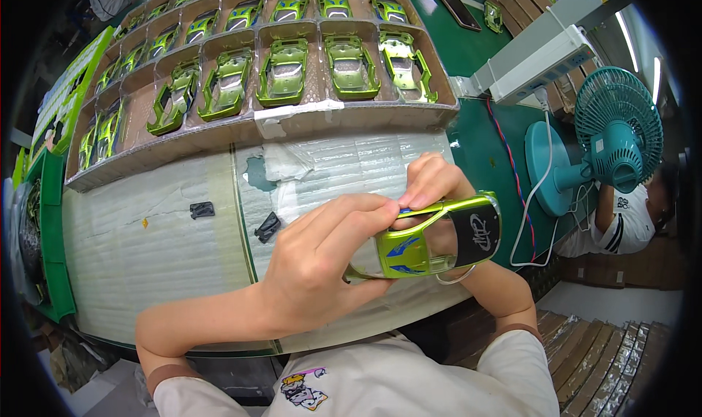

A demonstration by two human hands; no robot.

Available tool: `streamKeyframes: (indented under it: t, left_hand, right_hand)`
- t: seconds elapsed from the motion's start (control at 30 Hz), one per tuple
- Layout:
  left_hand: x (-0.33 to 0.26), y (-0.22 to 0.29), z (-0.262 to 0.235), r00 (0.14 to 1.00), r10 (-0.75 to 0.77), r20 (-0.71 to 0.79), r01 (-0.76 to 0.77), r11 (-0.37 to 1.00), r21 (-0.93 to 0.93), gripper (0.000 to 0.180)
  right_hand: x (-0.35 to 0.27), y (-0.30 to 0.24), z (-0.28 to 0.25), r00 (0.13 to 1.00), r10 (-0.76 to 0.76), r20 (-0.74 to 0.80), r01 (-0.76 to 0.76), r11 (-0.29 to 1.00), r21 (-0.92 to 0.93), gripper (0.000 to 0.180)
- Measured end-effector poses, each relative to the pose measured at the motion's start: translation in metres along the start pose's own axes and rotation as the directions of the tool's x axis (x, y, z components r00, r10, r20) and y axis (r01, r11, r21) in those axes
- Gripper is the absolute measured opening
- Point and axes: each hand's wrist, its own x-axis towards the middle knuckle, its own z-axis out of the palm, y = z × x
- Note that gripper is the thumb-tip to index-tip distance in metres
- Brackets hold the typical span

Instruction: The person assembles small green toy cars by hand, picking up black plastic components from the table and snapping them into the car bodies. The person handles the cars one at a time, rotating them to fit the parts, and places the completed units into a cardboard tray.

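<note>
A shiny lime-green toy car body (407, 254) with blue decals and a black end panel is held tilted over the work mat. My left hand (314, 260) is closed round one end of it, thumb below and fingertips along its upper side. From behind, my right hand (437, 181) grips that same side, its fingers pinched beside the left fingertips near a small blue spot. Whether a small part sits between the fingertips is hidden. Left of my hands, a small black plastic part (268, 227) lies on the mat, and a second black part (202, 210) lies farther left.
A cardboard tray (365, 124) with dividers holds several green car bodies at the back. At the right stand a teal fan (618, 132) and a power strip (545, 67) with loose cables. A phone (457, 9) lies far right; a green crate (57, 234) borders the left.
</note>
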Motion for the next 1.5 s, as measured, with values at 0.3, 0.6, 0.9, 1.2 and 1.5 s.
streamKeyframes:
  t: [0.3,0.6,0.9,1.2,1.5]
  left_hand:
    - [0.003,0.002,-0.004,0.997,0.075,-0.025,-0.073,0.996,0.054,0.061]
    - [0.001,0.0,-0.003,0.997,0.066,-0.035,-0.066,0.998,0.007,0.064]
    - [-0.004,0.002,0.0,1.0,-0.022,-0.018,0.022,0.999,-0.045,0.065]
    - [0.008,-0.028,-0.014,0.736,-0.367,0.569,0.631,0.068,-0.773,0.061]
    - [0.004,-0.034,-0.011,0.748,-0.215,0.628,0.63,-0.066,-0.774,0.078]
  right_hand:
    - [0.009,-0.002,-0.001,0.999,-0.023,0.045,0.013,0.978,0.209,0.028]
    - [0.004,0.004,-0.003,0.996,-0.033,0.084,0.002,0.942,0.337,0.02]
    - [0.002,0.001,-0.012,0.979,0.098,0.177,-0.14,0.96,0.242,0.019]
    - [0.001,-0.01,-0.004,0.784,0.62,0.036,-0.535,0.645,0.545,0.021]
    - [0.004,-0.017,-0.008,0.795,0.586,0.155,-0.566,0.625,0.538,0.029]
